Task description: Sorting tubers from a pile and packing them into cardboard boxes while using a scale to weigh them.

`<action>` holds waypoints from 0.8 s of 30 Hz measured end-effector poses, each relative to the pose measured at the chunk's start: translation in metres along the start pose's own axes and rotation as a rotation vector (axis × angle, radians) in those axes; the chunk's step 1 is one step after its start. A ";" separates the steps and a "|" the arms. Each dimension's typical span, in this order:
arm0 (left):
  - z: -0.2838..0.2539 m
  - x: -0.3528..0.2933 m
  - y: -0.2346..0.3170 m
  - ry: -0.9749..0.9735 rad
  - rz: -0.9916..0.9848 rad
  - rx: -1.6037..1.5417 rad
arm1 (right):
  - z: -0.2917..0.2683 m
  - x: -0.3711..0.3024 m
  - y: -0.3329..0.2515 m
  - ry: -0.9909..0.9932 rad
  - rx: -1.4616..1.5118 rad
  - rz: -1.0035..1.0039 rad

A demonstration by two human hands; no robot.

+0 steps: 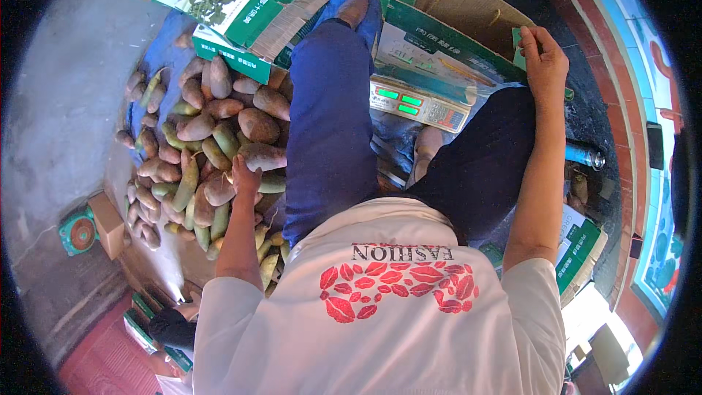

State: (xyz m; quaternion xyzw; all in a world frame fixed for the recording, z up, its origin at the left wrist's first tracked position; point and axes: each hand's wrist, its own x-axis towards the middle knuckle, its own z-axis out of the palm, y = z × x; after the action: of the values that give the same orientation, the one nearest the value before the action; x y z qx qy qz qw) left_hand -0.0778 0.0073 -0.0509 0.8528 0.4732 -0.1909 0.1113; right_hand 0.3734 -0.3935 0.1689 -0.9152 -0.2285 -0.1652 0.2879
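A big pile of radishes (197, 129), some pinkish-brown and some green, lies to my left. My left hand (246, 178) is at the right side of the pile, its fingers closed around the end of a pinkish-brown radish (264, 156). At the upper right, an open green-and-white cardboard box (442, 47) stands tilted on a scale (418, 104) with lit green displays. My right hand (545, 62) pinches a green flap at the box's right corner. The part of the box interior that shows is bare brown cardboard.
Another green-and-white carton (252, 4) stands beyond the pile. A blue cylinder (583, 155) lies right of my knee, and a further carton (579, 252) is behind it. At the lower left are a round green device (78, 232) and another person's dark sleeve (172, 328).
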 end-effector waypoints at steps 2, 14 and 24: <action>0.001 -0.002 0.000 0.003 0.005 -0.007 | 0.001 0.000 0.001 -0.006 -0.012 0.003; 0.006 0.009 -0.012 -0.001 0.040 0.046 | -0.006 0.007 -0.032 0.038 0.171 0.008; 0.002 0.006 -0.010 -0.035 0.020 -0.032 | -0.010 0.003 -0.064 0.119 0.200 -0.077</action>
State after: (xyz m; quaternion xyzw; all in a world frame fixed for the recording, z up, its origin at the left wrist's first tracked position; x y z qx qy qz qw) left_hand -0.0842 0.0166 -0.0549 0.8522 0.4655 -0.1969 0.1351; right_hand 0.3419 -0.3520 0.2068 -0.8611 -0.2612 -0.2067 0.3841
